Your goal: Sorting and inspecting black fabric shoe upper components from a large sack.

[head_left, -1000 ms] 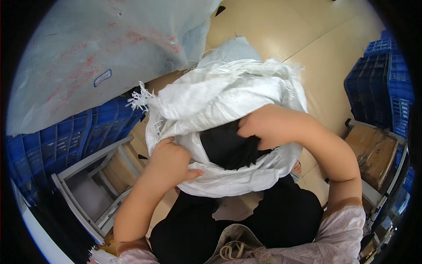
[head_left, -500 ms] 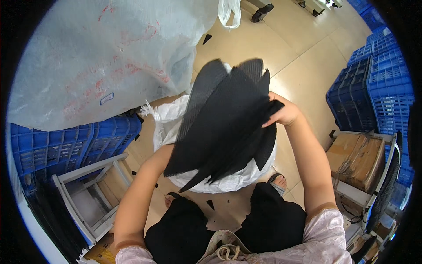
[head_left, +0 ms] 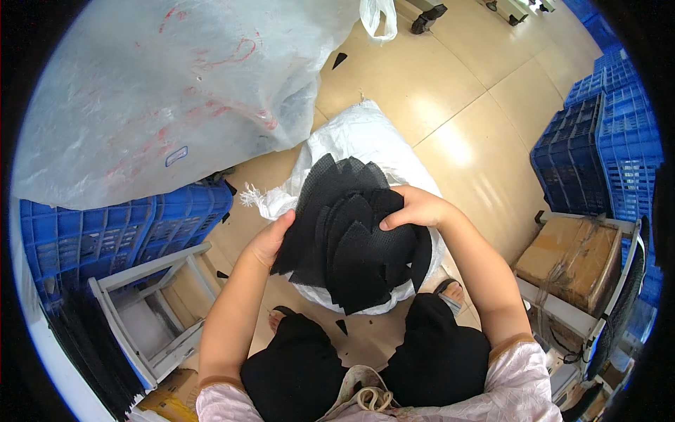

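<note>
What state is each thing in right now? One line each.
Left hand: at the left edge of the black pieces, fingers hidden
Right hand: gripping their right side, thumb on top
Black pieces: loosely stacked, fanned out
White sack: beneath them, mouth mostly hidden
Translucent plastic: creased, red-marked
Right-hand blue crates: stacked
Cardboard box: taped
Black scrap: loose on the floor
</note>
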{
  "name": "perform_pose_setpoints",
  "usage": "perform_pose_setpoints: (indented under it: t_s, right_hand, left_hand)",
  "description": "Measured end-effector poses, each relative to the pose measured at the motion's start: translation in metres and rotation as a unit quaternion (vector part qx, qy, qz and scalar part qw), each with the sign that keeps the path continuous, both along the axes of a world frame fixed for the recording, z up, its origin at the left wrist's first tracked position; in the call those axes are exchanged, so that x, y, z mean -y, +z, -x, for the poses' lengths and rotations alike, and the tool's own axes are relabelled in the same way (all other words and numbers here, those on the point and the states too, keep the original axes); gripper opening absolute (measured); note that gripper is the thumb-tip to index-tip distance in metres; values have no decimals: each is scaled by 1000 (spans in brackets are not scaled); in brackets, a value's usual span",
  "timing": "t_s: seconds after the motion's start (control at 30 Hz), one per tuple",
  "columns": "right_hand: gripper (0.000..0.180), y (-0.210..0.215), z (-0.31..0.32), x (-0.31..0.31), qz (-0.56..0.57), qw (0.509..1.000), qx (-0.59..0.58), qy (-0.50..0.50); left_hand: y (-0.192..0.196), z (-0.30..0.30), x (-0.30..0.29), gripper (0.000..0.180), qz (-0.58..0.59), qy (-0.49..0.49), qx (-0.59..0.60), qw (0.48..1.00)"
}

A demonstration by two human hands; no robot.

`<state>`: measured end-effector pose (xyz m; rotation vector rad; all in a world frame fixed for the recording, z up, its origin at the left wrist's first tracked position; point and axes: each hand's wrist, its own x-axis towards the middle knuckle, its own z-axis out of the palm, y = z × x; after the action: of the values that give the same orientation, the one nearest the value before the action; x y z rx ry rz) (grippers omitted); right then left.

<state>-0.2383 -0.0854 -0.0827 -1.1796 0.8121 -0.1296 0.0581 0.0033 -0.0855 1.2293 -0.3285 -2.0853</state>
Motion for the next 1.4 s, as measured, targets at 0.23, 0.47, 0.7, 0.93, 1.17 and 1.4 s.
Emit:
perform_pose_setpoints:
  t_s: [0.23,0.47,0.7,0.93,1.17,1.4]
  right_hand:
    - [55,0,-1,-9,38,998,37,-39]
    - [66,-23,17,-18,48,988,66,-133]
    - [67,-16,25,-33,79,984,-20,-160]
    - [65,-23,27,-39,29,969,59,-239]
    - [59,-25,20,-45,72,951,43,-297]
    - [45,-33,40,-51,-41,940,111,-319]
  left_hand:
    - [-5,-6,-7,56,35,51,-54,997]
    - [7,14,-11,43,-2,-74,94,993]
    - [7,20,-13,42,-7,-32,55,998]
    - [7,28,-13,41,-20,-48,57,997]
    - [1,24,-21,47,60,-88,57,993]
    - [8,28,-18,48,46,-63,-18,997]
